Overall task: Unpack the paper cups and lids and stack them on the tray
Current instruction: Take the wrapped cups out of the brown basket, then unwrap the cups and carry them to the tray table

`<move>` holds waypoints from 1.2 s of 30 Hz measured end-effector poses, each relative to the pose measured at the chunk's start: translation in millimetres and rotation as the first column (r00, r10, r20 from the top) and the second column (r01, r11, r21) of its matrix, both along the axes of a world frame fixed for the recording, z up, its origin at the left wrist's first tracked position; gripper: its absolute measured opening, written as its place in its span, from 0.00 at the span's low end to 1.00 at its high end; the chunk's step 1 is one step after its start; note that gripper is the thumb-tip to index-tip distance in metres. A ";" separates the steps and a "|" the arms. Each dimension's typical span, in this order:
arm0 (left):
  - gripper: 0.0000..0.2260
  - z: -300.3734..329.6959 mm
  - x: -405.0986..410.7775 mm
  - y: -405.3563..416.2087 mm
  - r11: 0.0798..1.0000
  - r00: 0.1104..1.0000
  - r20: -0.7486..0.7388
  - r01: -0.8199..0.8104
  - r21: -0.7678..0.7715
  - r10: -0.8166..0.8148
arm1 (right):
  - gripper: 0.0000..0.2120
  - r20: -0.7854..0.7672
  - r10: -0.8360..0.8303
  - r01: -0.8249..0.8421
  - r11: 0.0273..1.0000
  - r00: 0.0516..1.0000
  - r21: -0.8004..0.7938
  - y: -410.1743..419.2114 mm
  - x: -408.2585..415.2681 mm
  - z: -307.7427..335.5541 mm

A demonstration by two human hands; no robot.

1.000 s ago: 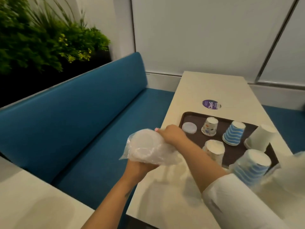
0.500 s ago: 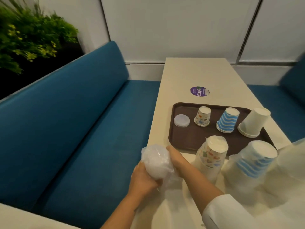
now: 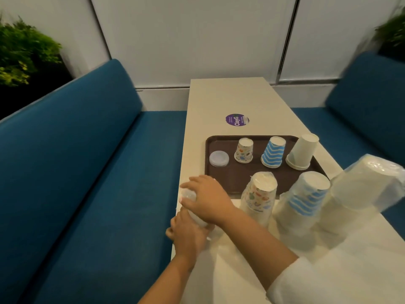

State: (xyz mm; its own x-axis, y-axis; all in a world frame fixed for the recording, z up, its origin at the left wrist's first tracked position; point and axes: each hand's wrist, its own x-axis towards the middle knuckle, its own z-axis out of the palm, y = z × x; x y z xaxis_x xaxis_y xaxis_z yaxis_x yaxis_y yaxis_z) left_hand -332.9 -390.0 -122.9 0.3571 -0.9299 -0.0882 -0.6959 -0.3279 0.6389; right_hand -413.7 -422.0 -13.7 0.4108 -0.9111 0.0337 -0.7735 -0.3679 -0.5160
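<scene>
While both hands, left hand (image 3: 186, 235) and right hand (image 3: 205, 199), grip a crinkly clear-plastic lid pack (image 3: 188, 195) mid-frame, nothing's loose. Matte cream table (image 3: 230, 95), brown tray (image 3: 232, 178), blue upholstered benches (image 3: 76, 161).

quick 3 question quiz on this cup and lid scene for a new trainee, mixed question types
1. True or false: the lids on the tray sit at its left end.
2. How many upside-down cup stacks stand unwrapped on the tray?
3. What do the left hand and right hand grip? A) plastic-wrapped lid pack B) striped cups C) tray

Key: 1 true; 2 three: patterned cups, blue striped cups, white cups; 3 A.
</scene>
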 end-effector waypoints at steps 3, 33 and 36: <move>0.24 1.5 3.2 0.3 0.997 0.997 -0.003 0.078 -0.002 -0.078 | 0.24 -0.226 0.038 -0.049 0.998 0.973 -0.042 3.5 -6.4 -25.2; 0.20 136.3 9.4 -17.5 0.697 0.861 -0.283 0.108 -0.709 -0.422 | 0.22 0.381 -0.071 0.162 0.964 0.922 -0.213 24.6 -36.5 66.0; 0.17 153.7 -9.6 -16.2 0.644 0.848 -0.255 0.126 -0.755 -0.465 | 0.18 0.480 -0.068 0.263 0.899 0.874 -0.352 32.3 -55.0 81.7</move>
State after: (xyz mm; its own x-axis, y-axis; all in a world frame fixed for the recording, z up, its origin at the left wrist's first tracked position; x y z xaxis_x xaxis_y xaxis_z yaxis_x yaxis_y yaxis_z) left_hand -342.5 -406.2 30.8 0.1400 -0.8185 0.5572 -0.3022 0.5005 0.8112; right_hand -468.8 -389.7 67.9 0.1062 -0.8319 0.5447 -0.5626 -0.5020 -0.6569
